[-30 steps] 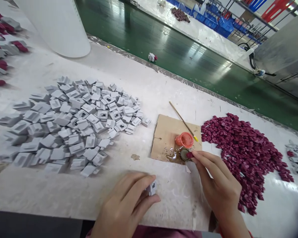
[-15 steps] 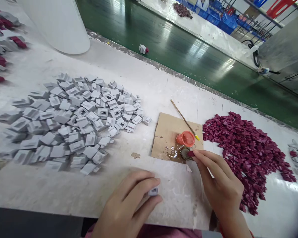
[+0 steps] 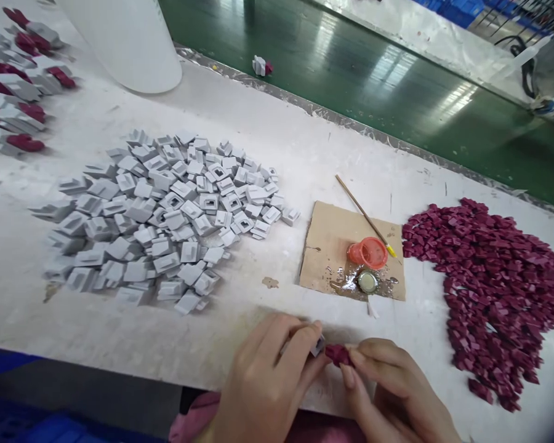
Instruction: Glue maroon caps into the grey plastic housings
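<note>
Near the table's front edge, my left hand point(image 3: 277, 363) is closed around a grey plastic piece point(image 3: 317, 346), mostly covered by the fingers. Facing it, my right hand point(image 3: 392, 381) pinches a maroon plastic piece point(image 3: 338, 355) between thumb and fingers. The maroon piece's tip is right beside the end of the grey one; whether they touch I cannot tell. Beyond the hands lies a cardboard sheet point(image 3: 325, 224), wet along its near side. On it are an orange-red cup point(image 3: 368, 252) lying tilted, a small round cap point(image 3: 367, 281) and a thin yellow-tipped stick point(image 3: 362, 212).
A heap of grey pieces point(image 3: 175, 215) spreads over the left, and a maroon heap point(image 3: 493, 277) over the right. Joined grey-maroon pieces point(image 3: 21, 86) lie far left, by a white cylinder point(image 3: 129, 49). Behind runs a green conveyor belt point(image 3: 305, 55) carrying one joined piece point(image 3: 261, 66).
My right hand has drawn the maroon piece away from the round cap, back towards me, to the grey piece in my left hand. The view has shifted slightly.
</note>
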A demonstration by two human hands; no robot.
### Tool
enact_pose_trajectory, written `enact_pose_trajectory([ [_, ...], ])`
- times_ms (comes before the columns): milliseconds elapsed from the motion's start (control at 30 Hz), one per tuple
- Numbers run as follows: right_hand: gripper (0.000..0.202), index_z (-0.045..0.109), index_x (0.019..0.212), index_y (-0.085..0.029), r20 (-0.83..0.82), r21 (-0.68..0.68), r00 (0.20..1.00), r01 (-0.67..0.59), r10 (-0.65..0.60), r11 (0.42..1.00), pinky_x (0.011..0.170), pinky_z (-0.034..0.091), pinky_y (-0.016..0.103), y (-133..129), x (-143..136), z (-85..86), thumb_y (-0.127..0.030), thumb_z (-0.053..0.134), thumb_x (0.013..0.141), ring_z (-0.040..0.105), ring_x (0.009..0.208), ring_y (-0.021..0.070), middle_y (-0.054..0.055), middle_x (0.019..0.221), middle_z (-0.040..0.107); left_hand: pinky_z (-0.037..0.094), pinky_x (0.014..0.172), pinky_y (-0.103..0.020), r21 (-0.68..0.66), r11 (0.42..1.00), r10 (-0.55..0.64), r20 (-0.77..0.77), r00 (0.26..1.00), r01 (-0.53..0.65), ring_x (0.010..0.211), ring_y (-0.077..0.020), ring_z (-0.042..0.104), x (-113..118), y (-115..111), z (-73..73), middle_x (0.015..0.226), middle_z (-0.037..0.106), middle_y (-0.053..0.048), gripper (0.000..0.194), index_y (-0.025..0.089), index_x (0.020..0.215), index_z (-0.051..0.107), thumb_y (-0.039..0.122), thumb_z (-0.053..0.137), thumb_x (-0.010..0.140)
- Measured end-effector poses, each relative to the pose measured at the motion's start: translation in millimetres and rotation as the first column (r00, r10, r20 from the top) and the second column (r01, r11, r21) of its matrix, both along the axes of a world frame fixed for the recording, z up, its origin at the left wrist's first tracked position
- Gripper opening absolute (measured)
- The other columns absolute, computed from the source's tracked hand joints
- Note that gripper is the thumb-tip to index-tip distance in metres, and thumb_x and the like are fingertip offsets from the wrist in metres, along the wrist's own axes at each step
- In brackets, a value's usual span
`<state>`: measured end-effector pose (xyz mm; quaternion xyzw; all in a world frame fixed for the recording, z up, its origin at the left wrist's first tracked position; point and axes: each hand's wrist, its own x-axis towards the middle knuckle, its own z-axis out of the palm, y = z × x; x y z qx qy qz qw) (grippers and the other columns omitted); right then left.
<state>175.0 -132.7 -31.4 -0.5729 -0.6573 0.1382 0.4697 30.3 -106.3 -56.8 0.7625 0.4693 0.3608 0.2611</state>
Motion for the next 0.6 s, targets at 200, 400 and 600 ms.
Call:
enact_pose_trajectory([
  [200, 0.022, 0.066, 0.090, -0.015, 0.078, -0.007, 0.996, -0.033, 0.033, 0.999, 0.060, 0.057, 0.019, 2.8, -1.3, -1.9, 0.001, 0.065, 0.076, 0.067, 0.072, 0.0120, 0.003, 0.078, 0.068, 0.057, 0.065, -0.028, -0.027, 1.000, -0.011, 0.009, 1.000, 0.011, 0.073, -0.0172, 0.064, -0.1, -2.0, -1.3, 0.080, 0.064, -0.003, 0.012, 0.016, 0.099, 0.062, 0.019, 0.052, 0.096],
  [400, 0.024, 0.065, 0.096, -0.014, 0.090, -0.055, 0.988, -0.123, 0.127, 0.991, 0.064, 0.060, 0.022, -1.9, 3.4, -5.4, 0.002, 0.065, 0.078, 0.068, 0.081, 0.0147, 0.006, 0.087, 0.068, 0.057, 0.067, -0.027, -0.032, 0.999, -0.013, 0.024, 1.000, 0.013, 0.073, -0.0166, 0.064, -2.0, 0.2, -1.2, 0.081, 0.064, -0.003, 0.012, 0.017, 0.099, 0.062, 0.019, 0.051, 0.097],
  [600, 0.026, 0.064, 0.104, -0.013, 0.060, -0.071, 0.984, -0.162, 0.167, 0.984, 0.068, 0.061, 0.022, -2.3, -2.2, -9.4, 0.002, 0.061, 0.083, 0.067, 0.087, 0.0146, 0.008, 0.094, 0.067, 0.058, 0.073, -0.025, 0.034, 0.998, -0.057, -0.033, 0.998, 0.058, 0.078, -0.0162, 0.067, -4.3, 1.5, -2.5, 0.084, 0.067, -0.004, 0.016, 0.016, 0.105, 0.062, 0.017, 0.048, 0.098],
])
